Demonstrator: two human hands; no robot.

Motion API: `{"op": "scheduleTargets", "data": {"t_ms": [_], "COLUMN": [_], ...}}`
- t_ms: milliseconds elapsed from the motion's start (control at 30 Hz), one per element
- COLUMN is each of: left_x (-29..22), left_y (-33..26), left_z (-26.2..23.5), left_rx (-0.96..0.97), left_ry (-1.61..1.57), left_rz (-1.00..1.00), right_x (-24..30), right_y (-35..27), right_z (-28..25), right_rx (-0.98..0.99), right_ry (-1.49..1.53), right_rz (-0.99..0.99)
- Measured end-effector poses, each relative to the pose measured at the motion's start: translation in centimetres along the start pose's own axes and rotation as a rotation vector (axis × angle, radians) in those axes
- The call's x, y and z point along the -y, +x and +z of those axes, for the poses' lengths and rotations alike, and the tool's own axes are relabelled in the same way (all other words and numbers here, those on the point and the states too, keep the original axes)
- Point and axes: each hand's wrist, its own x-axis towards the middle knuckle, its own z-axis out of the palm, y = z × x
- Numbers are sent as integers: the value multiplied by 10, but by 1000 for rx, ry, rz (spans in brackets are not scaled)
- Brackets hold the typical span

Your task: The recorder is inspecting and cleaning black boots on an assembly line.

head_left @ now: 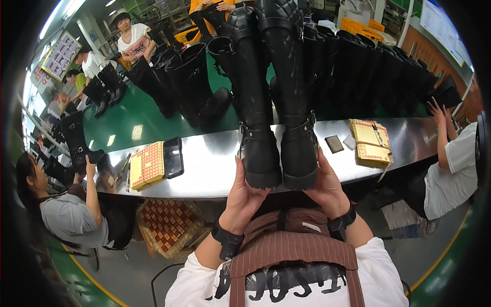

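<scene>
Two tall black quilted boots (292,92) held as a pair, many others standing beyond

The long surface, green (117,123) on its far part with a shiny bare-metal strip (209,179) along the near edge, spans the view. A dense row of tall black boots (358,77) stands across its far right, and another cluster of black boots (189,84) stands left of centre. Whether any of these have been handled cannot be told.

The quilted pair is over the near edge, heels toward the person, shafts leaning away. Strap and metal fittings sit at each ankle, so both look fully assembled; neither has been put down among the others. Whether the soles touch the metal cannot be told.

The left hand (243,199) grips the left boot low at the heel, and the right hand (330,192) grips the other likewise, thumbs up the outer sides, some fingers hidden beneath.

A yellow paper bundle with red print (147,165) lies to the left, a black phone-like slab (174,157) just beside it. To the right are a second yellow-and-red paper stack (365,133) and, smaller, a flat dark pad (334,144) and a pale square block (350,141), all apparently unused for now.
</scene>
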Motion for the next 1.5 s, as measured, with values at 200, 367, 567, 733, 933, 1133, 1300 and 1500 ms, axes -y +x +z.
{"op": "scheduleTargets", "data": {"t_ms": [200, 367, 567, 733, 933, 1133, 1300, 1500], "left_x": [-5, -3, -4, -5, -9, -11, -11, -15], "left_y": [-5, -7, -12, -11, -6, 4, 18, 22], "left_z": [-2, -1, -6, -11, -27, -48, -59, -49], "left_rx": [-44, -14, -3, 47, 63, 157, 341, 103], "left_ry": [6, 13, 79, 146, 197, 260, -163, 1299], "left_rz": [20, 36, -8, -1, -46, -84, -122, 644], "right_x": [-1, -3, -6, -5, -2, 1, -13, 22], "right_y": [-3, 1, 0, 3, 14, 22, 23, -7], "right_z": [7, 4, -5, -15, -30, -38, -47, 17], "right_rx": [-38, -18, -6, 110, 210, 273, 219, -319], "right_ry": [-58, 32, 11, -39, -125, -188, -553, -1532], "right_rz": [-33, -38, 24, 67, 100, 133, 223, -111]}}
